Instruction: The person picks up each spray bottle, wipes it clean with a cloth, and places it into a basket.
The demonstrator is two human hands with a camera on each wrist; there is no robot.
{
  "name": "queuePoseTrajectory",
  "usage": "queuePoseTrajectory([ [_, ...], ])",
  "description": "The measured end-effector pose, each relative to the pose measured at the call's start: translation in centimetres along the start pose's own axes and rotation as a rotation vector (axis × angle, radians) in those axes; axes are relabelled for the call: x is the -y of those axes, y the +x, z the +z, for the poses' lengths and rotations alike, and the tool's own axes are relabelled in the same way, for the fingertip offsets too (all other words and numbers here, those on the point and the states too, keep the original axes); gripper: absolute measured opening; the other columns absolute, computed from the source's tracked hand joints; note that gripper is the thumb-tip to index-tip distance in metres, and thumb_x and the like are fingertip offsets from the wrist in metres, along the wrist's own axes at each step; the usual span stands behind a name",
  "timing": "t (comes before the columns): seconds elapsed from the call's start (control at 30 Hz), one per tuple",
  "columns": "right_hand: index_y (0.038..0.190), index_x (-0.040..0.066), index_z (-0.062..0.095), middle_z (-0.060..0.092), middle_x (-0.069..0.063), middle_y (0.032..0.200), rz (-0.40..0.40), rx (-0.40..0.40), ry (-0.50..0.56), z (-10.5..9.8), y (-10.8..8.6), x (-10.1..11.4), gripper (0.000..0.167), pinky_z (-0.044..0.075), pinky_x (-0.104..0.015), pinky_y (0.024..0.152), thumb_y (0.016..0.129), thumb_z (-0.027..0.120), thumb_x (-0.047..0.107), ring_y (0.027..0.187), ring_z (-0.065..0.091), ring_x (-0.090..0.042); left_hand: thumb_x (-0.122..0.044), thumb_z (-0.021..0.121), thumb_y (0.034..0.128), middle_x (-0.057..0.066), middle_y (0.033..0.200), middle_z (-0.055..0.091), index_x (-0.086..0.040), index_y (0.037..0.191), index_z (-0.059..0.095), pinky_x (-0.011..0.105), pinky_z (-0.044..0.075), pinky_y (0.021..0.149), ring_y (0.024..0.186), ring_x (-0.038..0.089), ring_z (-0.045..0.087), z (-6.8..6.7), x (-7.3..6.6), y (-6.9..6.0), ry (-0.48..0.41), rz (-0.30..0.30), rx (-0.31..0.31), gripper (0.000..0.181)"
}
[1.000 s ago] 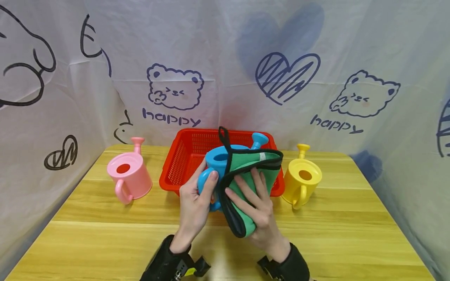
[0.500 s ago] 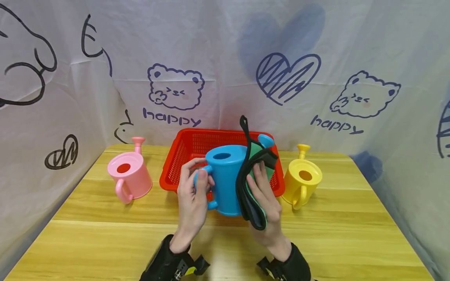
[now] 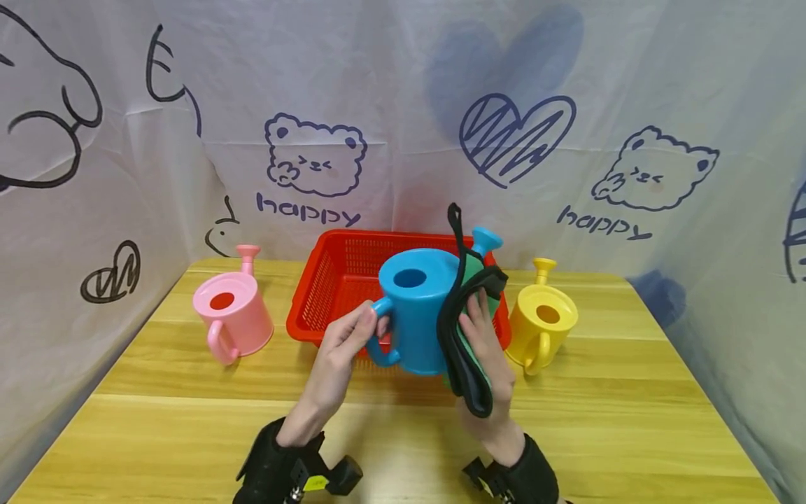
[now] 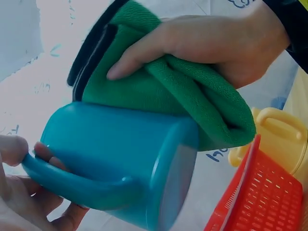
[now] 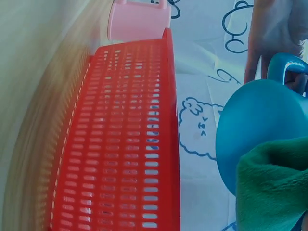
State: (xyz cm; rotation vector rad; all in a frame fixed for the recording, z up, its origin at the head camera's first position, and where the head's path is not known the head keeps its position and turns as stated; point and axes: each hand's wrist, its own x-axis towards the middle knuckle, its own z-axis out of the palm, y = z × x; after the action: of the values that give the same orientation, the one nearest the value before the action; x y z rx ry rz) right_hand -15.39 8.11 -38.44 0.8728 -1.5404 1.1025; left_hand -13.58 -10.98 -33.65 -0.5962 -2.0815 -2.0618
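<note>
The blue can [image 3: 415, 325] is held up above the counter [image 3: 630, 392], in front of the basket [image 3: 303, 308]; the left hand's [image 3: 332, 358] grip pinches its handle. The right hand's [image 3: 493, 374] grip pinches the folded cloth [image 4: 139, 91] against the can's side. For what looks like wiping, the person would do well to press flat and evenly, firmly steadying the handle and turning the can gradually.
</note>
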Motion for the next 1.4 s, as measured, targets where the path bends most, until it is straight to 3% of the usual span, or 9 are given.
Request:
queuePoseTrajectory([
  [0.1, 0.129, -0.016, 0.055, 0.053, -0.010, 0.151, -0.003, -0.091, 0.038, -0.2, 0.3, 0.0, 0.037, 0.040, -0.035, 0.116, 0.105, 0.050, 0.013, 0.142, 0.050, -0.025, -0.024, 0.035, 0.1100, 0.003, 0.086, 0.050, 0.006, 0.092, 0.048, 0.036, 0.044, 0.089, 0.094, 0.019, 0.054, -0.2, -0.1, 0.0, 0.009, 0.002, 0.061, 0.037],
  [0.4, 0.120, -0.012, 0.061, 0.068, -0.004, 0.124, 0.115, -0.480, 0.126, -0.3, 0.9, 0.0, 0.024, 0.048, -0.025, 0.101, 0.100, 0.050, -0.006, 0.113, 0.064, -0.015, -0.027, 0.037, 0.1098, 0.009, 0.092, 0.054, 0.000, 0.098, 0.052, 0.034, 0.049, 0.089, 0.095, 0.020, 0.056, 0.0, -0.1, 0.0, 0.044, -0.049, 0.116, 0.033],
  [0.5, 0.120, -0.012, 0.060, 0.068, -0.003, 0.123, 0.133, -0.508, 0.146, -0.4, 1.1, -0.1, 0.024, 0.047, -0.025, 0.101, 0.101, 0.048, -0.005, 0.112, 0.063, -0.014, -0.028, 0.038, 0.1096, 0.009, 0.090, 0.051, 0.001, 0.100, 0.051, 0.033, 0.052, 0.085, 0.091, 0.019, 0.055, 0.0, 0.0, 0.1, 0.014, -0.071, 0.122, 0.033],
  [0.7, 0.118, -0.011, 0.060, 0.069, -0.001, 0.120, 0.149, -0.529, 0.138, -0.5, 1.3, -0.1, 0.022, 0.046, -0.025, 0.101, 0.101, 0.049, -0.002, 0.109, 0.062, -0.012, -0.028, 0.036, 0.1101, 0.000, 0.087, 0.043, -0.011, 0.094, 0.048, 0.031, 0.055, 0.085, 0.090, 0.015, 0.048, 0.0, 0.2, 0.1, -0.215, -0.131, 0.120, 0.026],
  [0.83, 0.119, -0.009, 0.060, 0.069, 0.000, 0.122, 0.159, -0.515, 0.127, -0.7, 1.1, 0.0, 0.023, 0.046, -0.024, 0.101, 0.102, 0.048, 0.000, 0.109, 0.062, -0.011, -0.025, 0.037, 0.1079, -0.005, 0.083, 0.043, -0.018, 0.085, 0.049, 0.029, 0.054, 0.085, 0.088, 0.014, 0.047, 0.2, 0.1, 0.2, -0.286, -0.139, 0.024, 0.027],
  [0.93, 0.120, -0.008, 0.060, 0.067, 0.001, 0.125, 0.157, -0.490, 0.116, -0.8, 1.1, 0.0, 0.025, 0.046, -0.024, 0.102, 0.102, 0.047, 0.001, 0.110, 0.061, -0.010, -0.021, 0.040, 0.1056, -0.002, 0.075, 0.039, -0.015, 0.076, 0.045, 0.029, 0.054, 0.082, 0.083, 0.014, 0.048, 0.3, 0.2, 0.3, -0.270, -0.094, -0.071, 0.031],
  [1.17, 0.119, -0.009, 0.061, 0.068, -0.003, 0.122, 0.100, -0.515, 0.145, -0.5, 1.3, 0.1, 0.024, 0.046, -0.023, 0.098, 0.102, 0.046, -0.001, 0.106, 0.062, -0.011, -0.007, 0.067, 0.0939, -0.004, 0.058, 0.038, -0.009, 0.063, 0.041, 0.022, 0.042, 0.063, 0.063, 0.010, 0.047, 0.4, 0.7, 0.2, -0.077, -0.017, -0.295, 0.040],
  [1.27, 0.117, -0.010, 0.062, 0.068, -0.005, 0.121, 0.082, -0.534, 0.155, -0.3, 1.4, 0.2, 0.023, 0.046, -0.023, 0.097, 0.101, 0.046, -0.003, 0.105, 0.062, -0.011, -0.007, 0.073, 0.0901, -0.002, 0.056, 0.033, -0.006, 0.061, 0.038, 0.025, 0.032, 0.057, 0.057, 0.011, 0.039, 0.3, 0.8, 0.0, -0.017, 0.012, -0.335, 0.045],
  [1.4, 0.116, -0.012, 0.061, 0.069, -0.005, 0.120, 0.094, -0.553, 0.159, -0.2, 1.5, 0.4, 0.022, 0.047, -0.024, 0.101, 0.100, 0.046, -0.007, 0.110, 0.064, -0.014, -0.015, 0.081, 0.0842, 0.001, 0.057, 0.036, -0.008, 0.061, 0.041, 0.026, 0.035, 0.059, 0.063, 0.013, 0.045, 0.4, 1.1, -0.1, 0.109, 0.150, -0.370, 0.047],
])
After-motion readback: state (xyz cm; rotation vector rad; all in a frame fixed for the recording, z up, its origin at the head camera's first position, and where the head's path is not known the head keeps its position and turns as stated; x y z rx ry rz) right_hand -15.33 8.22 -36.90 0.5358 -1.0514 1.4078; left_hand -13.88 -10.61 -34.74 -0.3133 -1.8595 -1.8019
